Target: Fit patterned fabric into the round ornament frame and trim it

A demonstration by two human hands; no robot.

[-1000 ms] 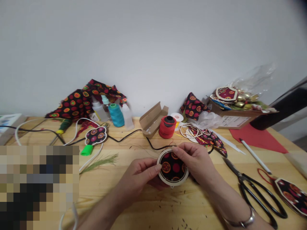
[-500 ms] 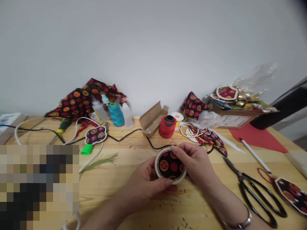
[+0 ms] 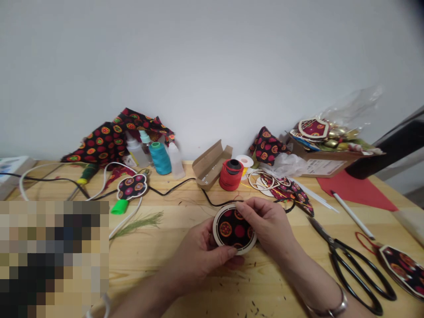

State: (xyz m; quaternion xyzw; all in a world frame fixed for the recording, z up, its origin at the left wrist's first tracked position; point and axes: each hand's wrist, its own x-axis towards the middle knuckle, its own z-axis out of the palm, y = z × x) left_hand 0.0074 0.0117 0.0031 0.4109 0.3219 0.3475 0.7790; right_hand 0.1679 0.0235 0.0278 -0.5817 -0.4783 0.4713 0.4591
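Both my hands hold a round wooden-rimmed disc (image 3: 232, 229) covered in black fabric with red and orange dots, just above the wooden table (image 3: 205, 287). My left hand (image 3: 198, 254) grips its lower left edge, thumb on the bottom rim. My right hand (image 3: 268, 225) pinches the upper right edge with its fingertips. A metal bracelet (image 3: 331, 307) sits on my right wrist.
Black scissors (image 3: 354, 265) lie to the right, with a white pen (image 3: 351, 215) and red paper (image 3: 354, 187) beyond. A red spool (image 3: 231, 175), teal spool (image 3: 160, 158), bottles, cardboard box (image 3: 210, 164), patterned fabric (image 3: 109, 137), cables and a similar finished piece (image 3: 132, 186) stand behind.
My left hand has slid from the disc's left side to under its bottom edge, and the disc has shifted slightly left and turned a little in my hands.
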